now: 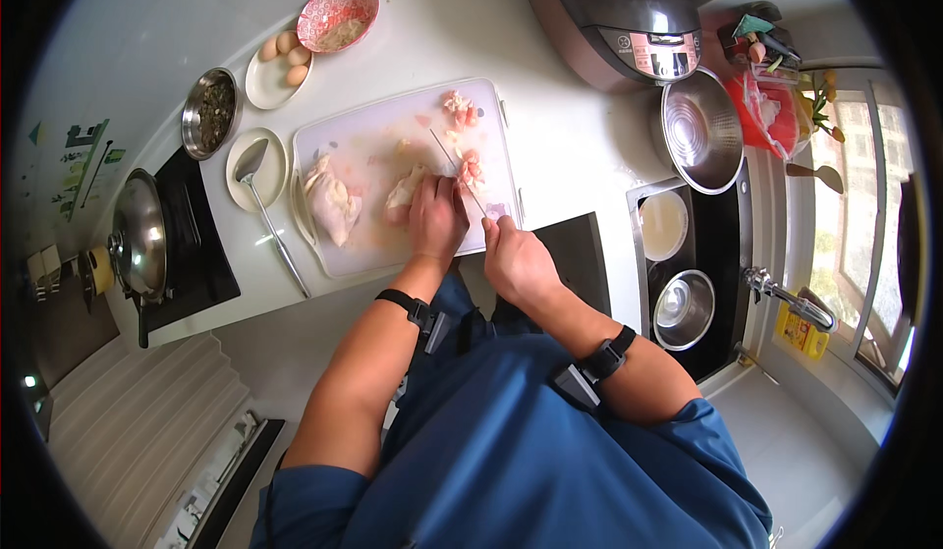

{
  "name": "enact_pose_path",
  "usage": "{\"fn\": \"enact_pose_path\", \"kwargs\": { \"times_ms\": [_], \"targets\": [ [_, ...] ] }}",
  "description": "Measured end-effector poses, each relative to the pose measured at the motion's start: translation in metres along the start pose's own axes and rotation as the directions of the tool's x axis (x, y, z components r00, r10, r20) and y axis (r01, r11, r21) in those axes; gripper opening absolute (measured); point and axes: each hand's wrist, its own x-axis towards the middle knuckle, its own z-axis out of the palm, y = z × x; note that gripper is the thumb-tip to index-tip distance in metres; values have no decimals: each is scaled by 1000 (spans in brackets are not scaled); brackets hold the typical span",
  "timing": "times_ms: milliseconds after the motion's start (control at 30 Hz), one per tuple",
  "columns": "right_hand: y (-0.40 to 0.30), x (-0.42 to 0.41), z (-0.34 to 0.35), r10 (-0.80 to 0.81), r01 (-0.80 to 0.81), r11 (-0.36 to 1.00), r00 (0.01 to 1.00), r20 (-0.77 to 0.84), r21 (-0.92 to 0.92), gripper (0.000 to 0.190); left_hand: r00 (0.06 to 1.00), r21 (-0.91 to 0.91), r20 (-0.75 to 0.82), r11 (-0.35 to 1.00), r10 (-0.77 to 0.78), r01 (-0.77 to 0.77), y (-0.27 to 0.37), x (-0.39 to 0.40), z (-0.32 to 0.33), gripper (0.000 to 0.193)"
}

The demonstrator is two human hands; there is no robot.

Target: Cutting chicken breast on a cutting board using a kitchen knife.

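Observation:
My right hand point(521, 260) grips a kitchen knife point(446, 153), its thin blade seen nearly edge-on and slanting away to the upper left. Fingers of my left hand point(439, 216) press on a piece of raw chicken point(404, 189), partly hidden beneath them. Both rest over a pale cutting board point(368, 247) with a handle at its left end. A larger raw chicken piece with skin point(334, 206) lies at the board's left. Right of the blade sits a small heap of cut chicken point(471, 170); another heap of cut chicken point(460, 109) is near the far edge.
Left stand a plate point(278, 153) with a metal spatula point(269, 217), a steel bowl point(212, 114), a plate of several eggs point(289, 55) and a patterned bowl point(339, 17). A lidded pan point(140, 236) is on the cooktop. Right are a rice cooker point(626, 26), steel basin point(702, 133) and sink point(711, 232).

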Motion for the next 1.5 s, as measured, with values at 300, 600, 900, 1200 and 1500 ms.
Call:
{"fn": "enact_pose_path", "kwargs": {
  "times_ms": [300,600,900,1200,1500],
  "targets": [
    [-3,1,0,26,-26,1000,999,21,10,46,999,17,25,999,35,-35,3,2,-2,11],
    [-14,10,-14,140,-141,990,977,161,-6,52,996,7,88,1000,14,-15,-1,3,-2,18],
    [-5,47,18,89,-95,994,989,115,48,47,988,-101,144,994,49,-34,0,15,-13,26],
    [-28,104,32,73,-77,997,991,108,33,57,981,-113,192,993,35,-13,-9,2,-10,39],
    [-1,102,-39,132,-174,892,983,126,417,69,983,30,64,984,171,-173,-8,-9,-10,16]
  ]
}}
